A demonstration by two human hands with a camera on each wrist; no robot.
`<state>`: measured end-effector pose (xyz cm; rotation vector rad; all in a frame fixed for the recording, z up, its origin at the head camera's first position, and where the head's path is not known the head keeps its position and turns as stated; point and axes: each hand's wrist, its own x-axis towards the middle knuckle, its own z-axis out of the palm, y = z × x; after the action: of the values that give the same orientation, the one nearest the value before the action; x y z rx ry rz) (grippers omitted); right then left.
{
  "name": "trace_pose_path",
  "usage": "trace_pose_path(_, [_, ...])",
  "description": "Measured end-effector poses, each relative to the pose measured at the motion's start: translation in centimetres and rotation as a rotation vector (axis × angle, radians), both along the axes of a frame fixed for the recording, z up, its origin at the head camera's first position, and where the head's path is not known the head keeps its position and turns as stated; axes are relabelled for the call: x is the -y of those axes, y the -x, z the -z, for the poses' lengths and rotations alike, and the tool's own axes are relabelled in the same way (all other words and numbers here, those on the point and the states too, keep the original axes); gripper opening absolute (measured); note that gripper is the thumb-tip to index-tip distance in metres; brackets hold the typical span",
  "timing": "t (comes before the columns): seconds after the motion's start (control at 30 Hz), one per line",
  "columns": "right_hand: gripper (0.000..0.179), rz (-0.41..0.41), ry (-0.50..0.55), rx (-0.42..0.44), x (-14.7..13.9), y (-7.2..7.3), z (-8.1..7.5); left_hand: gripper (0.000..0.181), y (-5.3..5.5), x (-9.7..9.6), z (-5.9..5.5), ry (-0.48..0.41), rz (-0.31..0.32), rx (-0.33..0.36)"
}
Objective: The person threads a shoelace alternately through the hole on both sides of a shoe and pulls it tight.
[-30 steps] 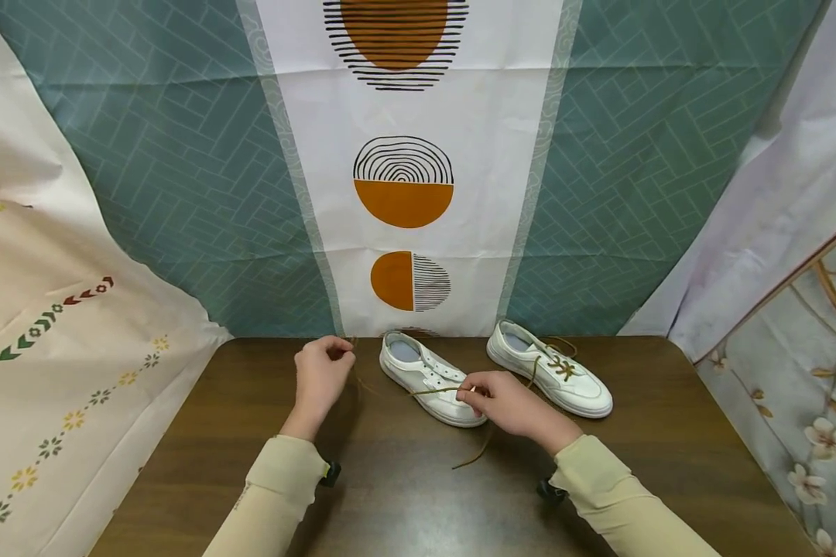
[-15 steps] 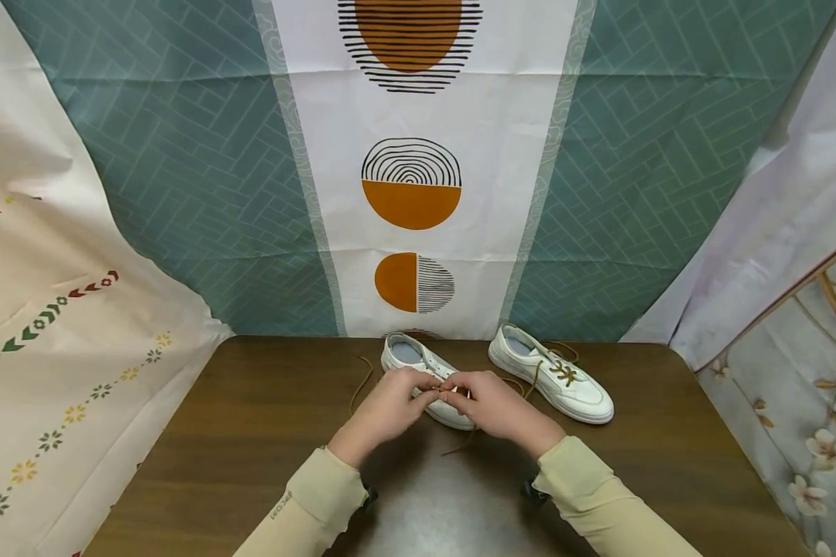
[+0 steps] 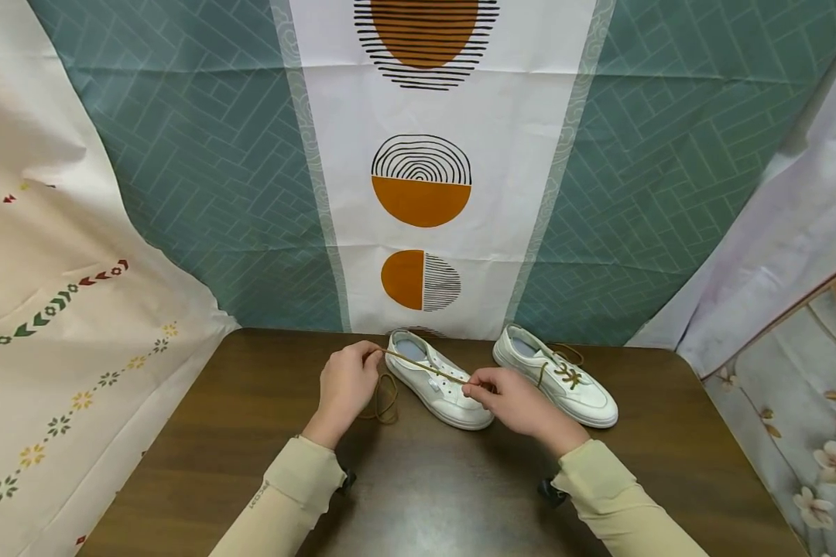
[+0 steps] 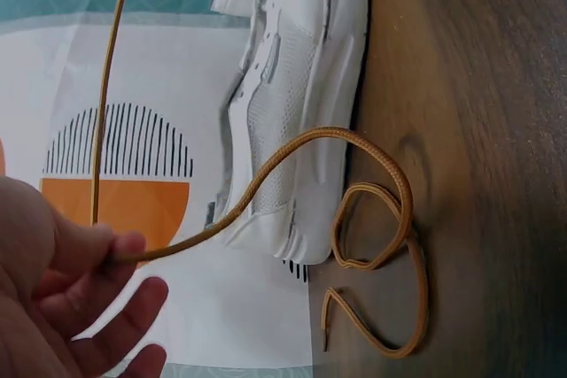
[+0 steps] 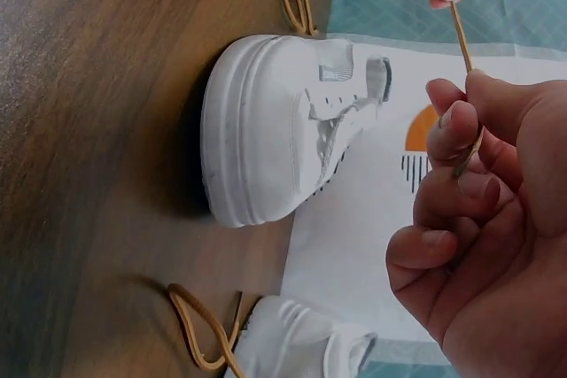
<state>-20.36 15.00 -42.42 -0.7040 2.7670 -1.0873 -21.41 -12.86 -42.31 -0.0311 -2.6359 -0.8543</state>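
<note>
A brown shoelace (image 3: 425, 367) stretches nearly straight between both hands, above a white shoe (image 3: 446, 406) with no lace in its eyelets. My left hand (image 3: 348, 383) pinches the lace between thumb and index finger, left of the shoe's heel. From there the rest of the lace (image 4: 354, 139) drops in loops onto the table, as the left wrist view shows. Near the shoe's toe, my right hand (image 3: 508, 398) pinches the lace's other end, with a short tip (image 5: 469, 152) showing between its curled fingers in the right wrist view.
A second white shoe (image 3: 588, 406) with a brown lace tied through it stands to the right. Both shoes rest near the back edge of the dark wooden table (image 3: 432, 495). A patterned cloth (image 3: 251, 193) hangs behind, with more cloth at both sides.
Both hands came together over the shoe, then spread apart, drawing the lace tight between them. The loose end below the right hand is gone; slack lace now lies below the left hand.
</note>
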Motion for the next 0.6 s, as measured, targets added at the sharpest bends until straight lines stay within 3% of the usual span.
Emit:
trace_pose_path(0.23, [0.014, 0.030, -0.024, -0.036, 0.4, 0.0, 0.1, 0.012, 0.3, 0.3, 0.3, 0.073, -0.098, 0.010])
trace_pose_path(0.33, [0.014, 0.059, -0.059, -0.038, 0.6, 0.0, 0.2, 0.012, 0.3, 0.2, 0.5, 0.080, -0.085, 0.046])
trace_pose_path(0.4, [0.015, 0.077, -0.080, -0.039, 0.8, 0.0, 0.2, 0.010, 0.3, -0.1, 0.7, 0.091, -0.034, 0.055])
trace_pose_path(0.47, [0.020, 0.091, -0.107, -0.046, 1.1, -0.1, 0.1, 0.022, 0.1, -0.8, 0.9, 0.100, 0.057, 0.038])
trace_pose_path(0.6, [0.018, 0.086, -0.144, -0.065, 2.0, -0.2, 0.0, 0.061, -0.5, -2.8, 0.9, 0.095, 0.340, 0.008])
